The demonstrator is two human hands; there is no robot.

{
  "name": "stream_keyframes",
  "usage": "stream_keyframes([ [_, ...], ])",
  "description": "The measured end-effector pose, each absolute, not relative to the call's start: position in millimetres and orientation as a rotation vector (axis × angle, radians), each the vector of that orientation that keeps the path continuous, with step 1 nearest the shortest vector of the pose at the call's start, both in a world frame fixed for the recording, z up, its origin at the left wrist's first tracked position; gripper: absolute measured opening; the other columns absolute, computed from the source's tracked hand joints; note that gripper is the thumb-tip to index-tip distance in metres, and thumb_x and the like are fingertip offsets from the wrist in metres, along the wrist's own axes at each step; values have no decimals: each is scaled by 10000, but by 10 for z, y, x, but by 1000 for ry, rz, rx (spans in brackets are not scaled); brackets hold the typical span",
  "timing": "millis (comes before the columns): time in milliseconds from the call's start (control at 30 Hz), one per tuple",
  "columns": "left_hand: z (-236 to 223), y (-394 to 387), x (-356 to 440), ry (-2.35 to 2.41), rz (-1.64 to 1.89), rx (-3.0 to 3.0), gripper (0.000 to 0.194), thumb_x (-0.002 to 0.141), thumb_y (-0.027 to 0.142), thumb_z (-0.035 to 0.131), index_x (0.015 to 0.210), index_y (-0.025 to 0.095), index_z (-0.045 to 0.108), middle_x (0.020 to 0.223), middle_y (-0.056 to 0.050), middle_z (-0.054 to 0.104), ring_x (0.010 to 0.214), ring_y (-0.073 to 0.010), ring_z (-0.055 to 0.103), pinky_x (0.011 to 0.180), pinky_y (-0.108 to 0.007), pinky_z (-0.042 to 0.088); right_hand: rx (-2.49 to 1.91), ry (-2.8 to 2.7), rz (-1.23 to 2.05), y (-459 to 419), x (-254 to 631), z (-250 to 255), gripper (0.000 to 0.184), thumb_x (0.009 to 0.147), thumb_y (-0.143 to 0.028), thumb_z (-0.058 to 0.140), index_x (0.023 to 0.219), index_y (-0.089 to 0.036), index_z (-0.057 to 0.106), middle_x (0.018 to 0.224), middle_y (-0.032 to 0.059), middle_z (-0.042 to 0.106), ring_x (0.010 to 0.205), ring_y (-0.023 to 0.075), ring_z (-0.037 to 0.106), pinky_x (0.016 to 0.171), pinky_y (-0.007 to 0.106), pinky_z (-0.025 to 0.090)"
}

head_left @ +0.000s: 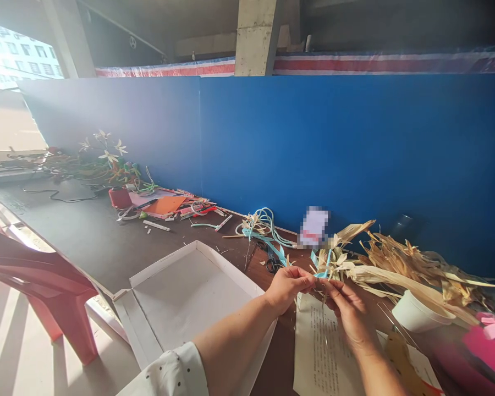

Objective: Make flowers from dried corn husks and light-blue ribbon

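My left hand and my right hand meet over the table, fingertips pinched together. Between them is a light blue ribbon, close to pale strips of dried corn husk; the exact grip is partly hidden by my fingers. A thin, wire-like strand hangs below the fingertips. Just beyond my left hand lie black-handled scissors. A printed sheet of paper is under my hands. To the right of my right hand spreads a heap of dried corn husks, with a white cup tilted in front of it.
A shallow white cardboard tray occupies the table left of my arm. Light blue cords, orange paper and a red thread spool lie along the blue partition. A red plastic chair stands left; a pink object sits right.
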State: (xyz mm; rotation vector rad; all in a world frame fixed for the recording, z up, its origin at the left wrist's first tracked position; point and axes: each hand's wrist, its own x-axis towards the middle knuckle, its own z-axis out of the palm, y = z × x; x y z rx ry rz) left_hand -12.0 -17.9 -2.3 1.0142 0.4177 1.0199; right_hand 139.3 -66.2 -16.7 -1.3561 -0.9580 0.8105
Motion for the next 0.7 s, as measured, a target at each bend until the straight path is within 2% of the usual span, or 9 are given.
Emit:
stream_keyframes([
  [167,-17,-180,-124,501,1068,1077,396,576,437,781,643,113,563,588,13,512,555,-60,417,584,-223,319,-1307,-986,846,-652,1439,-220,269,681,-479,708,859,-277,700,660,0,655,617,209,553,542,310,400],
  [400,-92,-160,-95,689,1165,1270,387,666,489,696,658,132,545,580,30,477,549,-66,383,531,-210,292,-1375,-1041,755,-687,1345,-110,383,625,-549,713,812,-214,700,583,2,605,560,176,508,541,299,390],
  [700,-136,-142,-77,812,1199,1376,288,666,404,716,799,150,690,704,-19,579,623,-97,443,571,-208,351,-1371,-1036,759,-706,1328,-104,361,632,-526,725,817,-219,685,645,-8,611,546,147,462,540,284,363],
])
